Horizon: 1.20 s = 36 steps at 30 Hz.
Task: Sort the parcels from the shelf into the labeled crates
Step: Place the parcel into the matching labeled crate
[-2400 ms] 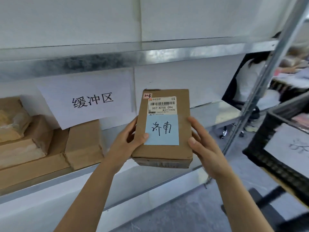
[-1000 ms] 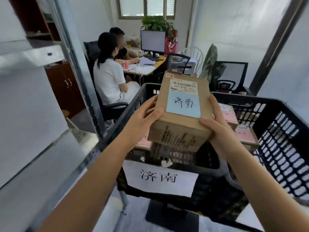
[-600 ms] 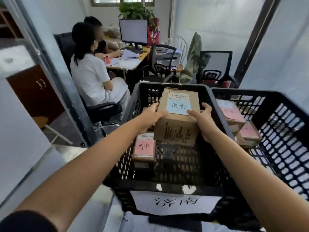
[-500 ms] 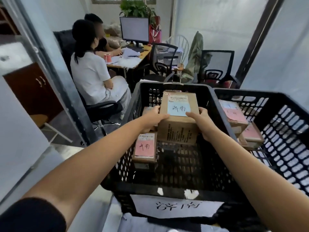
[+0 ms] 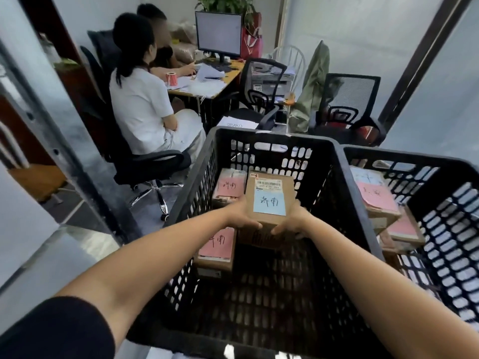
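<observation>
Reaching over the near rim of the black perforated plastic crate [image 5: 194, 193], both bare forearms extend into its interior, the left one emerging from a dark sleeve [image 5: 51, 330]. The left hand [image 5: 242, 216] and right hand [image 5: 293, 224] each grip a near corner of the brown cardboard parcel with a blue handwritten note [image 5: 269, 200]. The thumbs lie over the top edge and the fingers curl round the sides. This two-handed hold at the near end keeps the parcel level and label-up, which probably allows a controlled set-down rather than a drop. The parcel sits directly between and just beyond the hands, well inside the crate, toward its far half. Whether its underside has reached the crate floor cannot be determined. To its left lie two flat cardboard parcels with pink notes, one near [image 5: 217, 248] and one far [image 5: 229, 186], the far one just beside the held parcel. Their characters appear to match those on the blue note, so this is judged to be the correct crate. A second black crate [image 5: 453, 203] adjoins on the right and holds further pink-labelled parcels [image 5: 375, 198]. Beyond the crates, two seated persons face a desk with a monitor [image 5: 219, 33].
</observation>
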{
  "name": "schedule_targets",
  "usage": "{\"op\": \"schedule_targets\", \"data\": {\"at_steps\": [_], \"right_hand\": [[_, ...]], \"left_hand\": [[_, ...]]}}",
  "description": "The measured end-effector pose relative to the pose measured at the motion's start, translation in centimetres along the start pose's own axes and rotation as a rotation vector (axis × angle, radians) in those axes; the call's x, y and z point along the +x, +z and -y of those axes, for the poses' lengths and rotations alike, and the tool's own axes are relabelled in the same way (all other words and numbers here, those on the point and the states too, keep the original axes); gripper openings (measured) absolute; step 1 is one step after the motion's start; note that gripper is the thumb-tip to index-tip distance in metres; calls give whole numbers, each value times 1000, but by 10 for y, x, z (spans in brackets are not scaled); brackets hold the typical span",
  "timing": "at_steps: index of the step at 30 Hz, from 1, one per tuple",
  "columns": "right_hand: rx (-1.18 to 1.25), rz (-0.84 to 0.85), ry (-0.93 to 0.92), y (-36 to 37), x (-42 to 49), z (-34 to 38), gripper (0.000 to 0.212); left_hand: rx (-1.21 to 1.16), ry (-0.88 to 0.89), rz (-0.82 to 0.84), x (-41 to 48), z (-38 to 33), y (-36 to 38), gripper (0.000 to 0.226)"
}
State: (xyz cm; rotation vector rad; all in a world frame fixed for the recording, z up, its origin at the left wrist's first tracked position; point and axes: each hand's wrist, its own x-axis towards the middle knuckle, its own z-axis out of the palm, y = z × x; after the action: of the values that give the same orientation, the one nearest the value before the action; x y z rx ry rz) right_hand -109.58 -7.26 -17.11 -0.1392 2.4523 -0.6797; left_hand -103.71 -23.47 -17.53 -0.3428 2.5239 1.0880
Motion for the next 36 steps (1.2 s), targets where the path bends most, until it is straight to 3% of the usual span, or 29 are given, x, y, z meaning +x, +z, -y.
{"op": "schedule_targets", "data": {"at_steps": [5, 12, 16, 21, 33, 36], "right_hand": [[-3, -70, -57, 15, 19, -11, 103], [46, -40, -137, 31, 30, -23, 87], [49, -175, -117, 36, 32, -22, 76], [-59, -215, -47, 36, 30, -25, 84], [-51, -189, -38, 34, 26, -21, 82], [-98, -153, -51, 23, 20, -13, 70]], "left_hand": [[207, 19, -94, 7, 0, 12, 70], [518, 24, -51, 13, 9, 21, 46], [658, 44, -28, 13, 9, 21, 47], [711, 64, 3, 11, 9, 23, 46], [771, 43, 37, 1, 5, 23, 60], [745, 20, 53, -7, 7, 21, 62]]}}
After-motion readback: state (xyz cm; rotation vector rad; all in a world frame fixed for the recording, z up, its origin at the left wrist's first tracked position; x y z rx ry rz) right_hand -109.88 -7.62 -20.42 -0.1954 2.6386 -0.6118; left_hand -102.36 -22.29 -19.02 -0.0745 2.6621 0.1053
